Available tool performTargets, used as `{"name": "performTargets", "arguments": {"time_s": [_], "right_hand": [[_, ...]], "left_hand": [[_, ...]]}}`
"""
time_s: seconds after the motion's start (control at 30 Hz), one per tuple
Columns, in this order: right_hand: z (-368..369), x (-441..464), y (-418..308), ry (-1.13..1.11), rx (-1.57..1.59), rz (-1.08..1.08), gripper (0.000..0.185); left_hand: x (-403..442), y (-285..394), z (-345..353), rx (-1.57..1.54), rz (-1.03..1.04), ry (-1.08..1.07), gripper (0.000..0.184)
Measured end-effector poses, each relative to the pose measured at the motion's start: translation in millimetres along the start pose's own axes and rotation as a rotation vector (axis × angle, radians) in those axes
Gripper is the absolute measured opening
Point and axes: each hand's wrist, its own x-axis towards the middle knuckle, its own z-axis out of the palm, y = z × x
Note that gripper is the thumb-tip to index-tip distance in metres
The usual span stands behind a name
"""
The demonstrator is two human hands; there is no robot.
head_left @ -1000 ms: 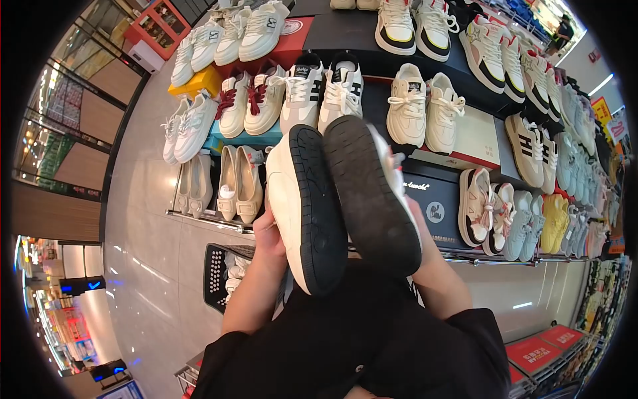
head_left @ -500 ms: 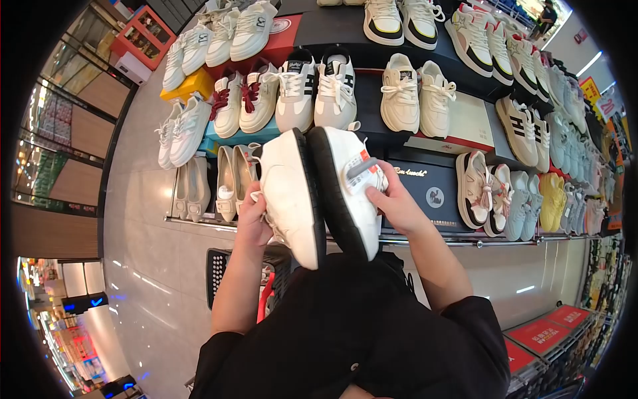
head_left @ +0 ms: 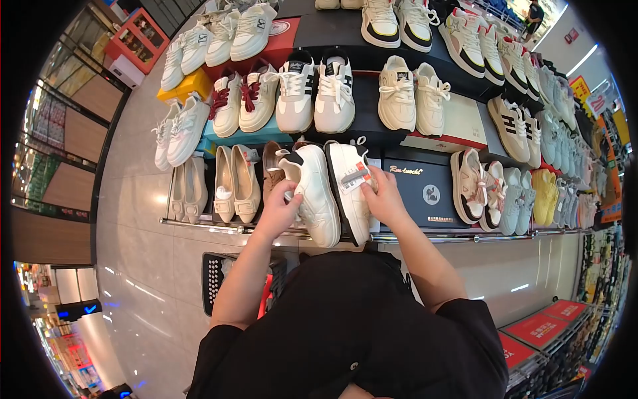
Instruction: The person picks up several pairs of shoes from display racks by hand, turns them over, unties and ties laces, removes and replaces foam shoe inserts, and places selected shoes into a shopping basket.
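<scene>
Two white sneakers are held side by side at the front of the shoe display. My left hand [head_left: 282, 207] grips the left sneaker [head_left: 319, 199] by its outer side, near the laces. On the right, my right hand [head_left: 385, 196] is closed around the other sneaker [head_left: 352, 209], whose dark sole edge faces the first shoe. A paper tag [head_left: 355, 176] with an orange corner and a grey strip lies on this right sneaker, by my fingers. Behind the left shoe, a brown shoe [head_left: 271, 166] shows in part.
Beige flats [head_left: 236, 189] stand to the left, and a dark shoe box [head_left: 425, 193] sits to the right. Rows of sneakers [head_left: 312, 96] rise on stepped boxes behind. A metal rail [head_left: 425, 237] runs along the front. A black basket [head_left: 214, 282] is low at left.
Both sneakers have moved forward toward the display, with their tops turned more into view. The brown shoe behind now shows. Both hands keep their hold.
</scene>
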Motion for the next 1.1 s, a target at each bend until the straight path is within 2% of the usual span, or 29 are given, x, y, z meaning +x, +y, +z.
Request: {"name": "performTargets", "arguments": {"time_s": [0.03, 0.07, 0.1, 0.17, 0.2, 0.27, 0.33, 0.37, 0.43, 0.47, 0.53, 0.6, 0.67, 0.7, 0.73, 0.8, 0.83, 0.87, 0.9, 0.93, 1.0, 1.03, 1.1], "right_hand": [[-0.5, -1.9, -2.2, 0.096, -0.210, -0.076, 0.046], [-1.8, -4.2, -5.8, 0.097, -0.210, -0.079, 0.046], [-4.7, -7.6, -16.6, 0.078, -0.241, -0.062, 0.046], [-2.9, -7.4, -21.4, 0.053, -0.270, -0.047, 0.047], [0.4, -5.3, -19.5, 0.095, -0.324, -0.104, 0.047], [1.0, 1.2, -17.0, 0.132, -0.377, -0.162, 0.047], [-5.0, 12.3, -22.0, -0.127, -0.024, 0.162, 0.046], [-9.5, 13.8, -22.0, -0.124, -0.024, 0.161, 0.046], [-19.9, 14.3, -18.6, -0.288, 0.136, 0.256, 0.039], [-22.1, 14.1, -14.6, -0.287, 0.138, 0.255, 0.039], [-24.0, 10.1, 0.4, -0.216, 0.504, 0.258, 0.027], [-30.6, 8.8, 4.0, -0.242, 0.612, 0.252, 0.026], [-37.5, 7.9, -9.7, -0.310, 1.077, 0.333, 0.033], [-34.4, 11.6, -6.4, -0.352, 1.115, 0.328, 0.042], [-32.0, 12.3, -4.3, -0.359, 1.113, 0.326, 0.042], [-25.7, 9.5, -4.5, -0.367, 1.310, 0.335, 0.046], [-22.5, 10.8, -3.4, -0.407, 1.358, 0.310, 0.061], [-23.6, 10.7, -6.0, -0.411, 1.356, 0.312, 0.061], [-25.8, 9.0, -10.7, -0.465, 1.422, 0.322, 0.059], [-26.3, 7.9, -12.8, -0.519, 1.489, 0.333, 0.056], [-20.1, 6.8, -7.6, -0.524, 1.565, 0.371, 0.061], [-25.0, 1.9, -19.4, -0.532, 1.590, 0.362, 0.061], [-32.4, -4.1, -38.6, -0.531, 1.615, 0.357, 0.061]], "left_hand": [[-6.2, 3.6, 8.5, 0.270, 0.210, 0.160, 0.024], [-11.3, 6.7, 15.5, 0.542, 0.422, 0.321, 0.029], [-16.7, 8.7, 20.9, 0.662, 0.466, 0.348, 0.039], [-29.2, 26.2, 38.1, 0.749, 0.448, 0.386, 0.042], [-32.9, 31.3, 45.1, 0.836, 0.429, 0.418, 0.044], [-23.1, 22.6, 49.5, 0.788, 0.403, 0.412, 0.050], [-14.4, 19.7, 48.4, 0.642, 0.349, 0.456, 0.051], [-10.6, 18.4, 42.6, 0.642, 0.352, 0.455, 0.051], [-8.3, 12.1, 15.9, 0.559, 0.150, 0.389, 0.048], [-7.9, 5.6, 2.0, 0.561, 0.152, 0.389, 0.048], [-11.0, -10.4, -23.9, -0.372, 0.028, 0.149, 0.041], [-14.9, -15.2, -38.7, -0.666, 0.148, 0.015, 0.040], [-14.9, -10.6, -40.7, -0.895, 0.232, -0.149, 0.054], [-13.7, -12.5, -39.0, -0.949, 0.250, -0.175, 0.057], [-12.0, -13.5, -36.8, -1.002, 0.270, -0.203, 0.060], [-16.6, -4.9, -29.0, -1.047, 0.262, -0.242, 0.060], [-25.8, 11.6, -22.9, -1.203, 0.161, -0.304, 0.054], [-33.1, 25.0, -15.4, -1.356, 0.055, -0.366, 0.049], [-37.3, 31.6, -5.2, -1.440, 0.128, -0.334, 0.044], [-35.8, 31.3, 0.0, -1.441, 0.126, -0.329, 0.044], [-32.6, 28.9, 4.4, 0.284, 0.526, 0.289, 0.042], [-33.6, 28.7, 3.3, 0.286, 0.521, 0.287, 0.042], [-37.6, 30.9, -0.1, -0.639, 0.294, 0.075, 0.042]]}}
